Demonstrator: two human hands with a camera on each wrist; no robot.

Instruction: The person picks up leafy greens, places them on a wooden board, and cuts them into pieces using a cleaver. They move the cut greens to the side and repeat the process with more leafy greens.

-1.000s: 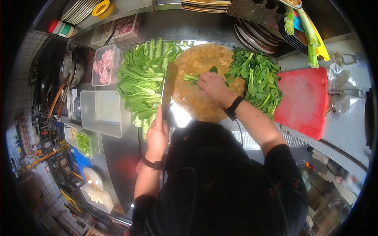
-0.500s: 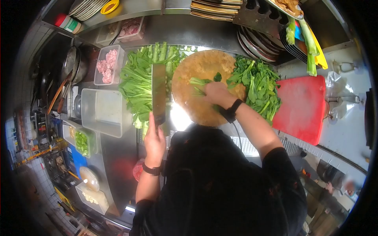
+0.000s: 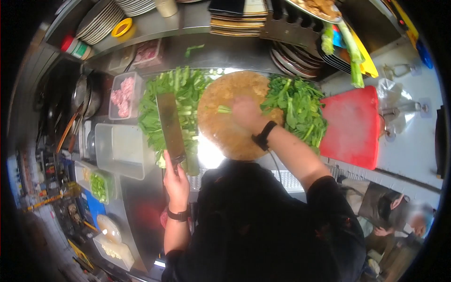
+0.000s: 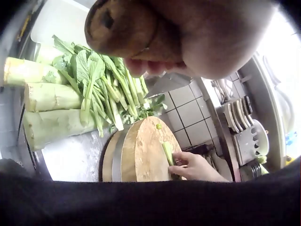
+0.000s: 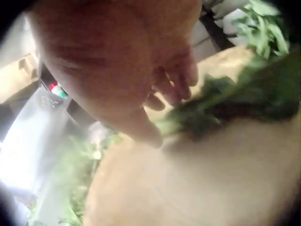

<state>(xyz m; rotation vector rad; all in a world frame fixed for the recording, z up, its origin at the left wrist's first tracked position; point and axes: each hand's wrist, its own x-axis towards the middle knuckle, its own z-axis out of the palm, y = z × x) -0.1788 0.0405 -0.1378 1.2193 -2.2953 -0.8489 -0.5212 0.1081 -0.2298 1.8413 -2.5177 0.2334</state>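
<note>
left hand [image 3: 177, 188] has fingers wrapped round the cleaver [image 3: 170, 127] handle; blade is out past the chopping block's [image 3: 228, 143] left edge, over the pale-stemmed greens [image 3: 152, 110]. can't tell if steel touches them. right hand [image 3: 247, 115] is over the middle of the block, thumb and fingers pinching a green stalk [image 3: 224, 109]; its cut end points at the block's left edge, dark leaves trail out the other side of the hand in the right wrist view. that view is blurred, so exact finger contact is hard to read. a small green scrap [image 4: 159, 126] sits near the block's rim. pile of dark leafy greens [image 3: 296, 108] lies along the block's right edge, some leaves overlapping it. red board [image 3: 350, 127] just beside that pile, farther right. toward the counter's [image 3: 134, 190] left edge: tub of pink meat [image 3: 123, 96], see-through tub [image 3: 120, 148] nearer the person, then chopped green bits [image 3: 98, 187] in a smaller tub. stacked plates [image 3: 238, 21] on the shelf above the counter's back edge.
</note>
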